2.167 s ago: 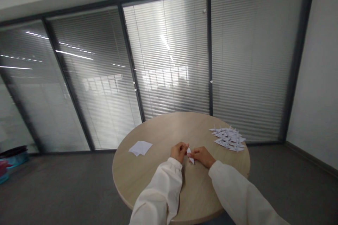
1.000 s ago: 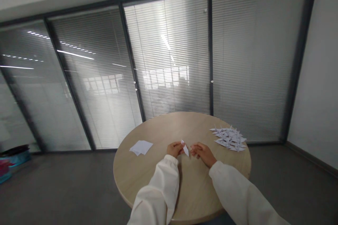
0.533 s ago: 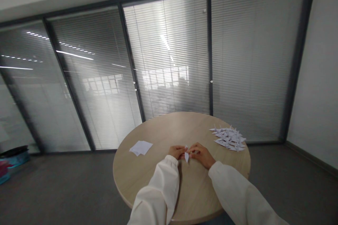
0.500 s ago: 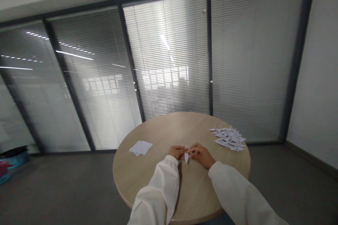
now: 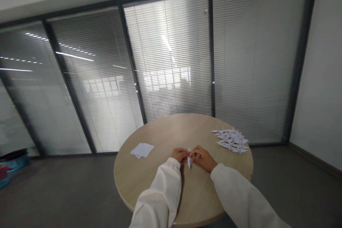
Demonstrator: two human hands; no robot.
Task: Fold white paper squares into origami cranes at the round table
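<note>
A small piece of folded white paper (image 5: 189, 162) is pinched between my two hands over the near middle of the round wooden table (image 5: 171, 128). My left hand (image 5: 180, 154) grips it from the left, fingers closed. From the right, my right hand (image 5: 201, 157) holds it with thumb and fingertips together. One pointed end of the paper hangs toward me and a small tip shows above the fingers; the fingers hide the rest. Both of my arms wear loose white sleeves.
Several square white paper sheets (image 5: 142, 150) lie in a loose stack on the table's left. A pile of folded white paper cranes (image 5: 232, 140) sits near the right edge. Behind the table stands a glass partition with blinds (image 5: 171, 60). Blue and red objects (image 5: 16, 158) are on the floor at far left.
The folded paper has turned slightly and its lower point reaches a little farther toward me. My fingers have shifted slightly on it; sheets and pile stay put.
</note>
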